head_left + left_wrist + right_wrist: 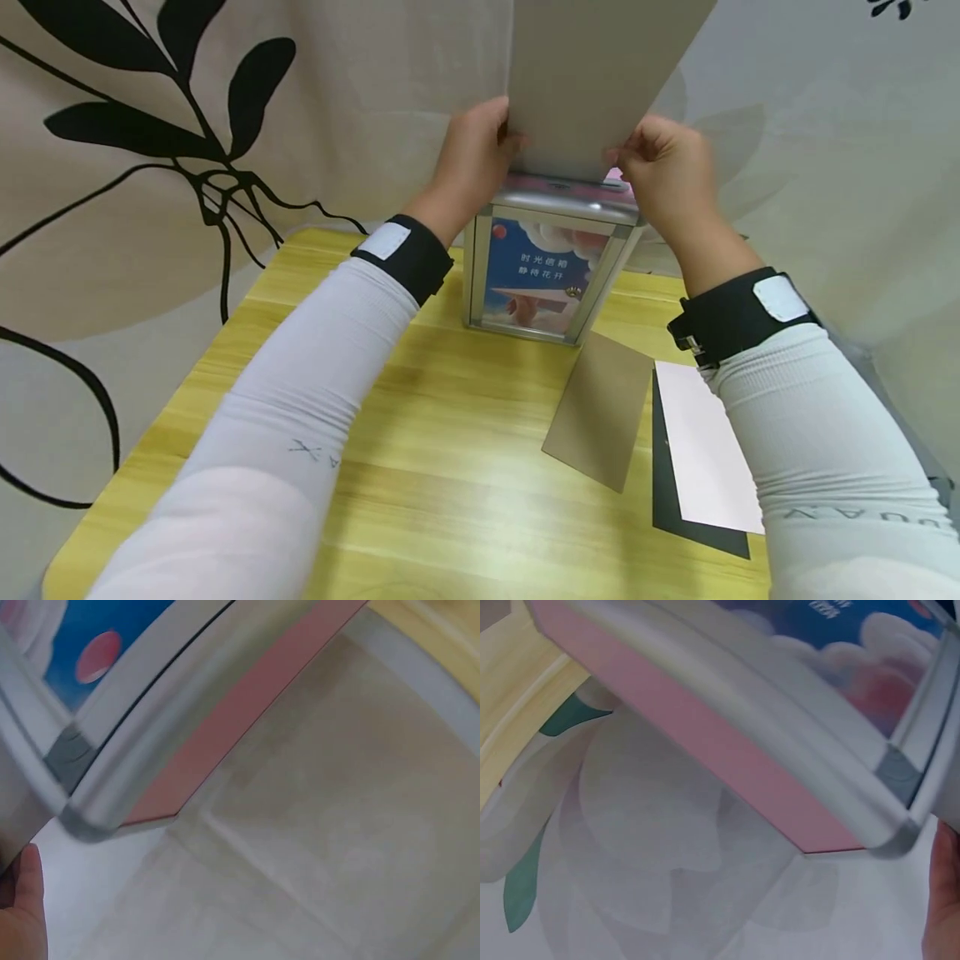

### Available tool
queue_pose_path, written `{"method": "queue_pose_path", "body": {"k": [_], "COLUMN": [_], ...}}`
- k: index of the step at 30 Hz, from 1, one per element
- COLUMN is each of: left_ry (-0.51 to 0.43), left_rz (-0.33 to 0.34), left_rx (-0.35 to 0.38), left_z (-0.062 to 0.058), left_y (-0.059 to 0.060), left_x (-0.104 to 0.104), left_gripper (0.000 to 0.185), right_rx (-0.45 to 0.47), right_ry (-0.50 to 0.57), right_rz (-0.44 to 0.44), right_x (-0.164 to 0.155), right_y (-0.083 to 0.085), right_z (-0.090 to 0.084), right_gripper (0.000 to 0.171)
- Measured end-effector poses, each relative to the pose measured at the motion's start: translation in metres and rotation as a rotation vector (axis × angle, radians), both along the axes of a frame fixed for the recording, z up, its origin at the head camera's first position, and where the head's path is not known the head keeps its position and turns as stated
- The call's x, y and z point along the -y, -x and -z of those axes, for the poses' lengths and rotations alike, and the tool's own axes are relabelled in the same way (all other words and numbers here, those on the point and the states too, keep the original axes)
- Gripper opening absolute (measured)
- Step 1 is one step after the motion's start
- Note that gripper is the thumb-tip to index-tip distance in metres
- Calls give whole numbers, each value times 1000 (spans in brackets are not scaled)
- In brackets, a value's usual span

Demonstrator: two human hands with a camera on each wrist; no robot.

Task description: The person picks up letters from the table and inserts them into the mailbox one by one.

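Left hand [471,158] and right hand [663,171]: each grip pinches a lower corner of a tan card sheet [600,75], held upright with its bottom edge at the top of the aluminium-framed box [551,267]. Step judged: feeding the sheet into the box top; next move likely calls for squaring the edge to the opening, which is hidden here. On the yellow wooden surface [420,467]: brown card [600,408], white sheet [705,446] lying on a black sheet [663,500].

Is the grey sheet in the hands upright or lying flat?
Upright: the grey sheet stands on edge above the box, held by both hands.
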State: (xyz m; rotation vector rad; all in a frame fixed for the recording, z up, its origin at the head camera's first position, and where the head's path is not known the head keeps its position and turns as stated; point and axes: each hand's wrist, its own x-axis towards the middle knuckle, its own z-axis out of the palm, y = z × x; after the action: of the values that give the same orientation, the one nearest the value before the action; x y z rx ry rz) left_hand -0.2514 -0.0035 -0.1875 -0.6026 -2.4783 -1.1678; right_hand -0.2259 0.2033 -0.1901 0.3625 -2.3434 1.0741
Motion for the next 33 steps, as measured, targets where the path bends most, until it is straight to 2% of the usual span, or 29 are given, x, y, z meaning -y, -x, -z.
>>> {"method": "queue_pose_path", "body": {"k": [9, 12, 17, 21, 26, 30, 33], "left_ry": [-3, 8, 14, 32, 3, -85, -141], "left_rz": [13, 11, 8, -3, -5, 24, 19], "left_rx": [75, 94, 81, 58, 61, 77, 88], "left_z": [13, 14, 15, 17, 18, 18, 13], "left_y": [10, 11, 10, 9, 6, 3, -1], "left_x": [-7, -8, -10, -12, -12, -9, -8], "left_gripper": [27, 27, 18, 16, 21, 20, 19], "right_rx": [209, 184, 39, -26, -3, 58, 96], "right_ry": [-9, 50, 231, 265, 256, 255, 250], "right_rz": [50, 35, -19, -32, -46, -58, -60], "right_x": [-6, -5, -2, -1, -1, -2, -3], "right_y": [1, -2, -10, -15, -16, -13, -12], "right_z": [6, 1, -10, -16, -19, -17, -14], "right_gripper": [8, 6, 7, 11, 17, 16, 14]}}
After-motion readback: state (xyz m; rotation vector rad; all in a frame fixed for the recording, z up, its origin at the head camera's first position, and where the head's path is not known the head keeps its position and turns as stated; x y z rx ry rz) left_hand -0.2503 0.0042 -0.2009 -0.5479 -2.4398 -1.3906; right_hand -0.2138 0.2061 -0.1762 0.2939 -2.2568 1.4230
